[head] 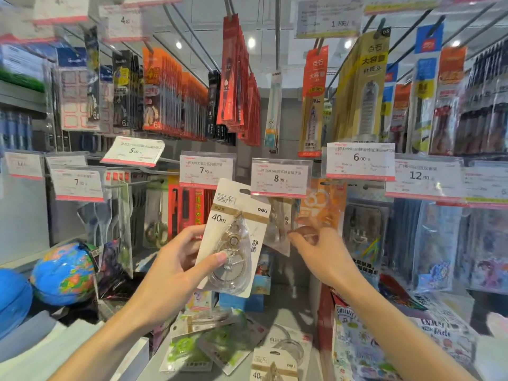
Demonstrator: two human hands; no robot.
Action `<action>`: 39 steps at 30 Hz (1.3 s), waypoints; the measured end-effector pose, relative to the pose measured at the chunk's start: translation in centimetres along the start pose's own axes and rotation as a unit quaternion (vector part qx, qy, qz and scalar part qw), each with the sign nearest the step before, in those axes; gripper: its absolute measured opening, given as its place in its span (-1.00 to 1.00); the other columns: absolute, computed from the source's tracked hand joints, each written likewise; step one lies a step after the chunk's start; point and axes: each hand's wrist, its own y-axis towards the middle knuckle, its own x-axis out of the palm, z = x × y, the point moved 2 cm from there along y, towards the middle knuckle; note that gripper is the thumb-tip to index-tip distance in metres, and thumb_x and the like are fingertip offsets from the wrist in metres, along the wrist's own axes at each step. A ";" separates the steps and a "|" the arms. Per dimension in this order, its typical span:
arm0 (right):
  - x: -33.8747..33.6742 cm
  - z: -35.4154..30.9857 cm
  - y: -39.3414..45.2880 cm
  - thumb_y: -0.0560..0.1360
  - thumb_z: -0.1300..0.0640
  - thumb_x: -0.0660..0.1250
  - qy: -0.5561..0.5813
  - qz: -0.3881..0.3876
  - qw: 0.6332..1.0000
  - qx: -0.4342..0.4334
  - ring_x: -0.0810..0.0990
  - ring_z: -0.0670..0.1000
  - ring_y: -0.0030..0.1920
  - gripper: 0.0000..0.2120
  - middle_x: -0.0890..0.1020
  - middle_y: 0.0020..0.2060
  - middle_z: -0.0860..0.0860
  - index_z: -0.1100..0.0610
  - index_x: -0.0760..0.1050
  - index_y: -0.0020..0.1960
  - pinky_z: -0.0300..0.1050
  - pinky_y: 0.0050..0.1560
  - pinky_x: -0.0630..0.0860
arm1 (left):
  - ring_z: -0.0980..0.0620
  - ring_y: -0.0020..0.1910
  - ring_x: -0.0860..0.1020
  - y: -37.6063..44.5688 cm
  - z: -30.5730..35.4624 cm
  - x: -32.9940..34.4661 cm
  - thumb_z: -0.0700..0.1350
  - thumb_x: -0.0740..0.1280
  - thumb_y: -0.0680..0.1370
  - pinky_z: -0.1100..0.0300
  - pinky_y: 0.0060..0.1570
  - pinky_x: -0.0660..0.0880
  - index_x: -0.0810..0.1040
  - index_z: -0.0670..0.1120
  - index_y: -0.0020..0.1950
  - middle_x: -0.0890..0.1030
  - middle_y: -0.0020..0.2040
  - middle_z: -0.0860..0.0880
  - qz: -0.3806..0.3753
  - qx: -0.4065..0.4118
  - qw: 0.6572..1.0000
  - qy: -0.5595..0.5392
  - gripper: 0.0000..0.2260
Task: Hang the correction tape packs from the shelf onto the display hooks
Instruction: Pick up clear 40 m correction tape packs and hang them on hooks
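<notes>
The left hand point(176, 259) holds a white pack point(235, 237) in front of the display, thumb across the clear blister low on the card and fingers behind it. Its long axis runs up and slightly right, so the hang slot point(244, 191) at the top edge sits well above the grip and points toward the 8.00 tag point(280, 177). The hook itself is hidden behind that tag. A hung pack point(280, 226) of the same look dangles just right of the held one. The right hand point(319, 251) reaches to that hung pack with fingers loosely curled; whether it pinches it I cannot tell. The left hand has the pack to be hung, so I judge the next move must raise the slot to the hook. More packs point(272, 364) lie on the shelf point(297, 317) below.
</notes>
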 end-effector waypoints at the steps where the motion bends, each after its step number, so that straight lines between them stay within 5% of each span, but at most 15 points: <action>1: -0.2 0.2 -0.7 0.63 -0.04 0.35 0.017 0.002 1.000 -0.001 0.67 -0.24 -0.13 -0.72 0.70 -0.02 -0.12 0.16 0.64 0.13 -0.22 -0.07 0.57 | 0.06 0.07 0.74 -0.2 -0.2 0.4 0.03 0.50 0.49 0.30 -0.01 0.62 0.59 0.27 0.21 0.75 0.15 0.09 0.001 -0.004 1.000 -0.007 -0.68; 3: -0.2 0.4 -2.3 0.61 -0.06 0.39 0.083 -0.037 0.996 -0.001 0.74 -0.09 -0.01 -0.80 0.75 -0.04 -0.10 -0.02 0.63 0.17 -0.08 0.10 0.67 | 0.10 0.10 0.72 -0.4 -0.4 1.4 0.00 0.50 0.51 0.32 -0.02 0.62 0.60 0.29 0.20 0.75 0.15 0.12 0.000 -0.008 1.000 -0.010 -0.69; 5: 0.2 0.3 -3.7 0.58 -0.07 0.44 0.152 -0.087 0.985 -0.003 0.76 -0.08 0.02 -0.84 0.78 -0.02 -0.13 -0.11 0.64 0.16 -0.14 0.07 0.70 | 0.15 0.15 0.70 -0.5 -0.6 2.5 0.02 0.51 0.52 0.28 0.02 0.62 0.60 0.30 0.20 0.74 0.16 0.16 0.004 -0.011 1.000 -0.011 -0.70; 9: 0.7 -0.3 -5.3 0.45 -0.14 0.52 0.227 -0.118 0.967 0.004 0.76 -0.05 0.01 -0.70 0.78 -0.03 -0.05 -0.08 0.66 0.14 -0.11 0.07 0.70 | 0.17 0.17 0.69 -0.5 -1.0 4.6 0.13 0.51 0.51 0.28 0.04 0.60 0.59 0.24 0.26 0.74 0.16 0.18 0.003 -0.020 1.000 -0.016 -0.66; 15: 0.3 -0.4 -5.6 0.51 0.14 0.56 0.274 -0.119 0.954 0.037 0.79 0.04 0.03 -0.66 0.79 0.03 0.00 0.08 0.56 0.23 -0.08 0.05 0.71 | 0.27 0.25 0.61 -0.6 -0.6 6.1 0.08 0.41 0.59 0.20 0.20 0.55 0.52 0.24 0.40 0.68 0.23 0.31 -0.035 -0.010 0.999 0.029 -0.62; 22: -2.6 0.7 -5.3 0.52 0.01 0.54 0.250 -0.082 0.965 0.008 0.78 -0.04 0.06 -0.65 0.78 0.08 -0.08 -0.03 0.55 0.26 -0.30 -0.03 0.66 | 0.15 0.00 0.67 2.0 1.8 4.2 0.06 0.38 0.60 -0.03 0.12 0.63 0.56 0.18 0.29 0.70 0.02 0.15 0.023 -0.001 0.996 0.089 -0.74; 30: -4.3 1.1 -4.9 0.48 -0.01 0.56 0.255 -0.058 0.965 -0.010 0.78 -0.03 0.06 -0.73 0.79 0.08 -0.08 -0.15 0.61 0.15 -0.33 -0.02 0.64 | 0.16 -0.25 0.70 6.1 5.1 3.8 0.02 0.36 0.64 0.08 -0.15 0.64 0.56 0.15 0.07 0.75 -0.14 0.20 0.042 0.027 0.995 0.081 -0.97; 39: -3.7 0.3 -4.6 0.54 -0.01 0.51 0.225 -0.069 0.971 -0.034 0.77 -0.09 0.08 -0.76 0.77 0.10 -0.14 -0.22 0.59 0.17 -0.29 0.00 0.67 | 0.07 -0.30 0.69 5.5 7.2 3.0 0.01 0.36 0.57 0.23 -0.27 0.57 0.58 0.05 0.08 0.77 -0.15 0.04 0.067 0.083 0.994 0.017 -0.89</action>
